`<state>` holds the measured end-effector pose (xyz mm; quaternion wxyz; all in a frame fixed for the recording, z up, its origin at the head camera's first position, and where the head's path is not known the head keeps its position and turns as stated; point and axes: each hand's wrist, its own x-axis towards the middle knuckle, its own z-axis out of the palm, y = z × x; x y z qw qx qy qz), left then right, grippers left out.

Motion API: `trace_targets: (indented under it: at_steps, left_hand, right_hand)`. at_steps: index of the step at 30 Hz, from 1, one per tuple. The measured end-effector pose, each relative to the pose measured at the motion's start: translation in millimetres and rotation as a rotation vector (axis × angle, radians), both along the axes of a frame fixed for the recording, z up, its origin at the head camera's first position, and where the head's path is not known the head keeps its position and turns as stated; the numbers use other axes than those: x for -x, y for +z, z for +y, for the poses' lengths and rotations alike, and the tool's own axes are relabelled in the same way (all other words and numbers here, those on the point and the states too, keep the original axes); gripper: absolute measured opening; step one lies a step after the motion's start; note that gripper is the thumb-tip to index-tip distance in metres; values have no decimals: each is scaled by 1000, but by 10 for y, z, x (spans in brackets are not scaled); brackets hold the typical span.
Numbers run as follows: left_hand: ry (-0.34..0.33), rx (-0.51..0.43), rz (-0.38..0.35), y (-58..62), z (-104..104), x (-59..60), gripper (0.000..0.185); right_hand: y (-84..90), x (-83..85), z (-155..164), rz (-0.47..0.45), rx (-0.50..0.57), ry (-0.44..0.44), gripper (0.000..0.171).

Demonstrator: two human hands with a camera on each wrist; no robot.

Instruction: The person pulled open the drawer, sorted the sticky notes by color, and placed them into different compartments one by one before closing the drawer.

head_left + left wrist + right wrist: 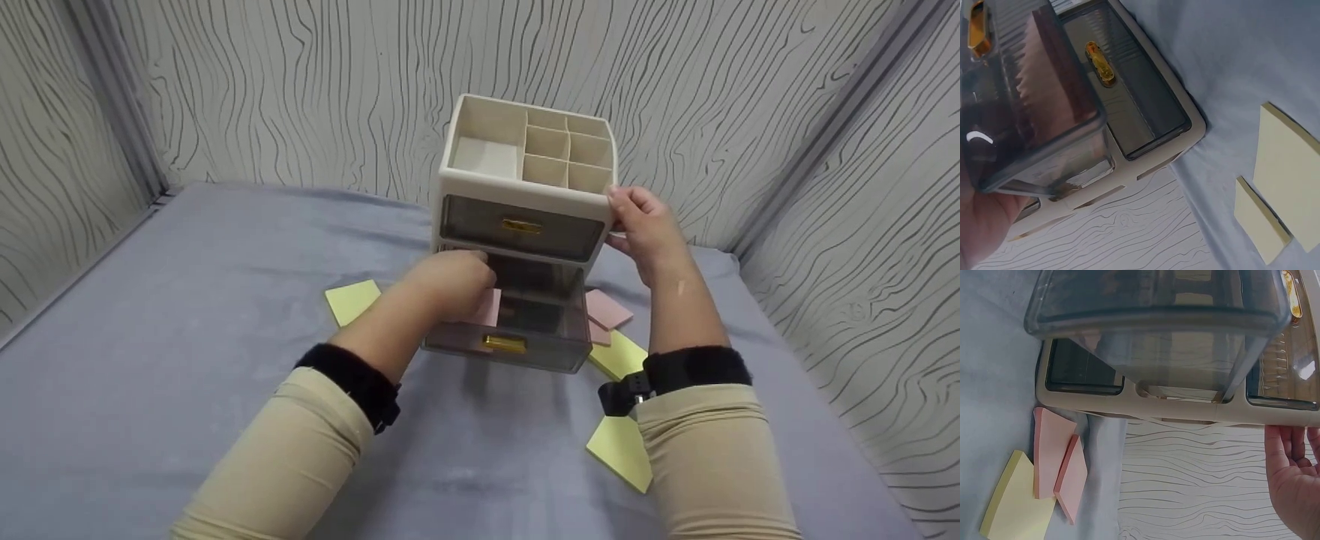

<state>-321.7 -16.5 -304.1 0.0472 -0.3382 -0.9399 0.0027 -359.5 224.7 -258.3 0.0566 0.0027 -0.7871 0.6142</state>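
A person in beige sleeves and black wrist straps worked at a cream desktop organiser (525, 187) that stood on a grey cloth-covered table (187, 315), its top divided into open compartments. The lower smoky-grey drawer (525, 326), with a gold handle (504, 343), was pulled out toward the person, while the upper drawer (521, 225) sat closed. The left hand (450, 285) reached down into the open drawer, fingers curled around a pink sticky-note pad (486, 307) that lay partly inside it. The right hand (645, 225) rested against the organiser's upper right corner, fingers straight and relaxed along its side, gripping nothing. Two more pink pads (1058, 461) lay just beside the organiser's right side on the cloth, one overlapping the other, with a yellow pad (1013, 506) touching them. Another yellow pad (622, 450) lay nearer the person, partly under the right forearm, and a further yellow pad (352, 300) lay to the left of the drawer; the left wrist view showed two yellow pads (1283, 185) side by side there. Wood-grain patterned panels (300, 82) enclosed the table on three sides
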Motion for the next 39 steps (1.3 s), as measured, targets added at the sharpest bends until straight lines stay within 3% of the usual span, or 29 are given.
trace_targets:
  at_steps: [9,17,22,26,31,35,39]
  left_hand:
    - [60,24,-84,-21,51,51,11]
    - [61,83,-86,-5,65,62,13]
    - [79,42,-157,48,46,41,9]
    - [50,-77,-119,139,-3,46,15]
    - [38,-313,-14,312,-64,80,28]
    - [94,-565,68,427,-111,110,31]
    - [189,-832,227,497,-153,143,29]
  right_hand:
    - [6,-17,12,7,32,26,26]
    - [14,-16,3,4,47,34,23]
    - [15,-12,6,0,39,31,25]
    - [9,-9,9,0,20,27,26]
    - [2,-1,7,15,11,28,26]
    - [0,2,3,16,26,28,24]
    - [1,-12,6,15,13,19,26]
